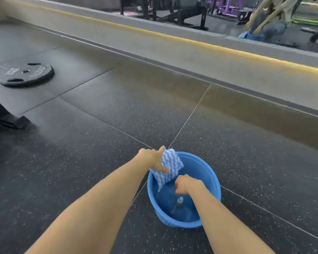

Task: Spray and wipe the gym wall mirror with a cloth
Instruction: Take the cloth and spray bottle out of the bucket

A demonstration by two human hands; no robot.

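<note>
My left hand (155, 159) pinches a folded cloth (170, 168) with blue and white wavy stripes, holding it over the far left rim of a blue bucket (212, 182) on the floor. Inside the bucket my right hand (184, 184) hovers with its fingers curled; nothing shows in them. Just below that hand, a clear bottle (178, 202) lies on the bucket's bottom with its cap pointing up. The wall mirror (191, 13) runs along the top of the view above a grey ledge and reflects me bent over the bucket.
A black weight plate (27, 75) lies flat on the speckled rubber floor at the far left. The foot of a black bench frame (9, 121) stands at the left edge. A yellow light strip (173, 36) runs along the grey ledge under the mirror.
</note>
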